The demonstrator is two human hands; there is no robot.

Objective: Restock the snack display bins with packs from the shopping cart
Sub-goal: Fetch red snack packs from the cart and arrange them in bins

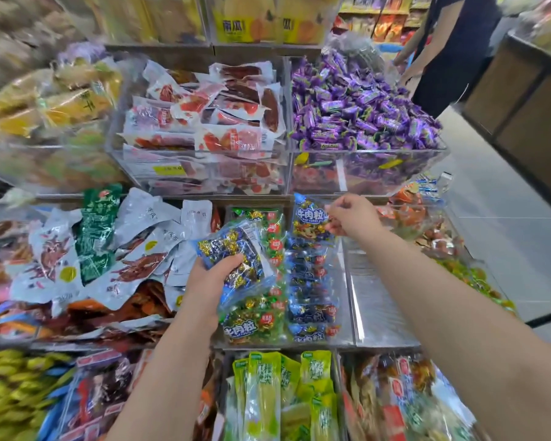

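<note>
Gripping blue pack [236, 249] in left hand [211, 281] | right hand [353, 218] pinches upright pack [309, 218] edge

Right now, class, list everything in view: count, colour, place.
purple sweets: many, purple, upper row right
red packs: many, red and white, upper row middle
yellow packs: several, yellow, upper row left
silver pouches: many, silver, middle row left
green pouch: one, dark green, among the silver pouches
blue bags: a row, blue, middle row centre
green bags: a row, green, left of the blue bags
held bag: one, blue and gold, over the green bags
upright bag: one, blue-topped, behind the blue row
lime packs: several, lime green, lower row middle
bystander: one, dark clothes, background right
left grip: one, holds the held bag
right grip: one, pinches the upright bag's edge
</note>
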